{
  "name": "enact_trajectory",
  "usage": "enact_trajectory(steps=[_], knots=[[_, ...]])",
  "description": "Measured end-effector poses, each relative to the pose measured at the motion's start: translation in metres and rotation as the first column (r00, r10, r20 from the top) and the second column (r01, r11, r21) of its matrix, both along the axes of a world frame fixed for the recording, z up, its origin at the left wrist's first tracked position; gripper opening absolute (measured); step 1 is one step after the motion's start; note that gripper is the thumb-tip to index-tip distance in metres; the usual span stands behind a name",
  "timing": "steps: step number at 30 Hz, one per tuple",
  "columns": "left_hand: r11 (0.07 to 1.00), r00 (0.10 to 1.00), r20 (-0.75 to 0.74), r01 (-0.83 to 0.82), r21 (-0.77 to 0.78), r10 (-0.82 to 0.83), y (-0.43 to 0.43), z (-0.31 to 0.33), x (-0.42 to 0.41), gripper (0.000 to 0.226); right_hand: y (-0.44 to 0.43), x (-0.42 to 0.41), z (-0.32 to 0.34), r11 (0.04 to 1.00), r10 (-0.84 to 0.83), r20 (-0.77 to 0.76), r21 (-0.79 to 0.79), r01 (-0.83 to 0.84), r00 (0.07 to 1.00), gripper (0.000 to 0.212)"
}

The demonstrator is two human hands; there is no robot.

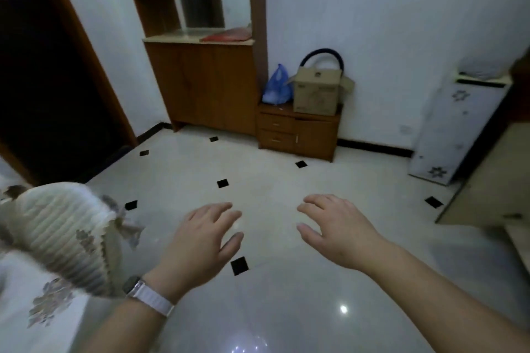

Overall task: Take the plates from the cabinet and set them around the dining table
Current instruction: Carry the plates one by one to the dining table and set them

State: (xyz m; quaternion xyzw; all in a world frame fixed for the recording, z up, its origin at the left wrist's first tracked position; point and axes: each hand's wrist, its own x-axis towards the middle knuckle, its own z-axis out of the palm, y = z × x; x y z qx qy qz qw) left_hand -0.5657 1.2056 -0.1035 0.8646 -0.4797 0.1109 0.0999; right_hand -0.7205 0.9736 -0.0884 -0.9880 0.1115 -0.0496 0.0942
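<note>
Floor (258, 157): glossy pale tile with black diamond insets. Dark doorway (43, 66) at left. Wooden cabinet (200, 83) stands against the far white wall, lower doors closed, with a flat red item (226, 36) on its counter. I can see no plates.

Just beside the cabinet, a low drawer unit (298, 132) carries a blue bag (276, 86) and a cardboard box (317, 92).

I note my left hand (198, 241) and right hand (341, 232) both extended forward over the floor. They are palms down and apart, fingers spread and relaxed, holding nothing. Left wrist wears a white-strapped watch (134, 285).
</note>
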Motion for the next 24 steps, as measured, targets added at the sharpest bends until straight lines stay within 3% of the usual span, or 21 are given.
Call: enact_trajectory(steps=[3,6,11,16,24], knots=[[0.993,0.994,0.010,0.112,0.022,-0.112,-0.055,-0.001,0.001,0.048,-0.035,-0.029,-0.004,0.991,-0.133,0.019,0.005,0.133,0.991,0.063],[0.980,0.980,0.005,0.199,0.027,-0.199,-0.109,-0.004,0.003,0.049,-0.065,-0.049,-0.012,0.969,-0.245,0.002,0.014,0.245,0.969,0.054],[0.929,0.930,-0.042,0.367,0.044,-0.365,-0.198,-0.020,0.018,0.050,-0.113,-0.062,-0.019,0.908,-0.416,-0.036,0.041,0.418,0.908,0.064],[0.870,0.870,-0.063,0.492,0.033,-0.489,-0.294,-0.024,0.059,0.048,-0.180,-0.051,-0.021,0.813,-0.582,-0.052,0.000,0.582,0.812,0.047],[0.759,0.755,-0.094,0.651,-0.007,-0.649,-0.428,-0.013,0.133,0.051,-0.256,0.002,0.000,0.679,-0.734,-0.067,-0.041,0.733,0.676,0.046]])
